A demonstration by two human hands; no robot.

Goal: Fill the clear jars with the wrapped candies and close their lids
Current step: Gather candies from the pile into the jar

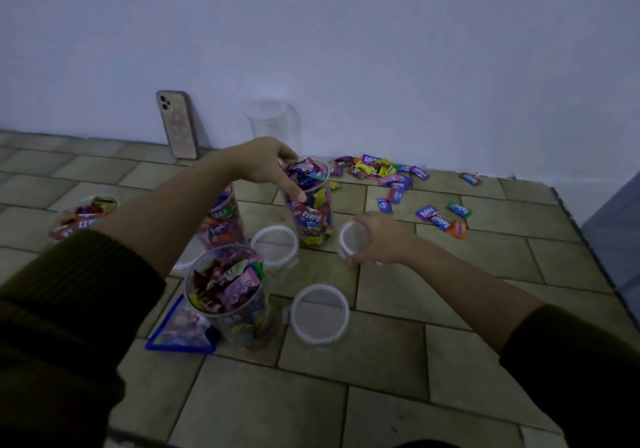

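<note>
My left hand grips the rim of a clear jar filled with wrapped candies, thumb down its near side. My right hand holds a white-rimmed lid lying just right of that jar. Another full open jar stands close to me. A third full jar is partly hidden behind my left forearm, and a fourth sits at the far left. Two more lids lie on the tiled surface. Loose candies are scattered at the back right.
An empty clear jar stands against the white wall. A phone leans on the wall at its left. A blue candy bag lies beside the nearest jar. The tiled surface ends at an edge on the right.
</note>
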